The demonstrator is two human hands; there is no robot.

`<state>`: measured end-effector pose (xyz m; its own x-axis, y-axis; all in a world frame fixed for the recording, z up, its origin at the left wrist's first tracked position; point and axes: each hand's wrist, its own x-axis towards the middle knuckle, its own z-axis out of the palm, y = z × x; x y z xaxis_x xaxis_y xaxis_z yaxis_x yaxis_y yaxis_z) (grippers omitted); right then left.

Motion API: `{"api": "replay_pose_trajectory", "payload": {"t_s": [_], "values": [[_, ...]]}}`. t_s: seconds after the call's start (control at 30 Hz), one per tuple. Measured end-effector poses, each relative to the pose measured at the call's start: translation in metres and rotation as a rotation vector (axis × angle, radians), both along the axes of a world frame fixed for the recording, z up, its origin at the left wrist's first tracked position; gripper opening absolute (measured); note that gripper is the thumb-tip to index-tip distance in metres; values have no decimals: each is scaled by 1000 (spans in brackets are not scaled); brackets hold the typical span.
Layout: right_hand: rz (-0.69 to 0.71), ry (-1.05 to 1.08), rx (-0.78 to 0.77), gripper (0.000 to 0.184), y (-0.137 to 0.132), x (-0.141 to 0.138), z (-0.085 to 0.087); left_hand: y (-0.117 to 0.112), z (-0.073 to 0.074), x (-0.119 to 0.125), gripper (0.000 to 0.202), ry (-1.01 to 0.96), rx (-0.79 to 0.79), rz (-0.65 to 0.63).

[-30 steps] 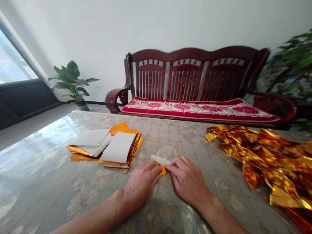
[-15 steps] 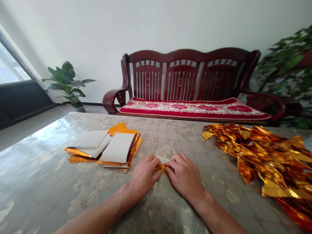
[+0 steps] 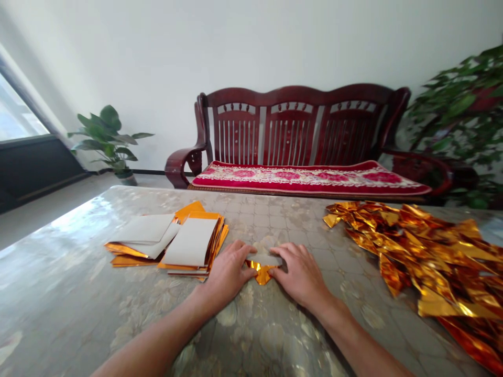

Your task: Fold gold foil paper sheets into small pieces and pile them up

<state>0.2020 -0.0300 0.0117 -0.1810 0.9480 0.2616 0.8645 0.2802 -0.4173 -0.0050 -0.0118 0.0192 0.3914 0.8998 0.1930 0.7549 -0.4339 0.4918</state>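
A small piece of gold foil paper, partly folded with its white back showing, lies on the table between my hands. My left hand presses its left end with fingers bent and close together. From the other side, my right hand holds down the right end with fingers curled over the paper. Both hands rest low on the tabletop, thumbs almost meeting at the fold.
A stack of flat gold sheets, white side up, lies left of my hands. A heap of folded gold pieces covers the right of the patterned table. Behind stand a red wooden bench and potted plants.
My hands have moved slightly apart along the paper, showing more of the gold fold between them. The view has tilted a little downward.
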Motion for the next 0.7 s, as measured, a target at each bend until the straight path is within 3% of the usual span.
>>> {"api": "replay_pose_trajectory", "payload": {"t_s": [0.17,0.33,0.47,0.7], "values": [[41,-17,-48,41,5,4,3,12,-1,2,46,3,-111,-4],[70,-8,-56,32,7,6,4,14,2,4,27,33,-190,21],[65,12,-47,22,8,5,3,14,4,5,23,20,-203,53],[92,34,-4,9,7,3,3,13,-6,2,5,-138,-139,31]]}}
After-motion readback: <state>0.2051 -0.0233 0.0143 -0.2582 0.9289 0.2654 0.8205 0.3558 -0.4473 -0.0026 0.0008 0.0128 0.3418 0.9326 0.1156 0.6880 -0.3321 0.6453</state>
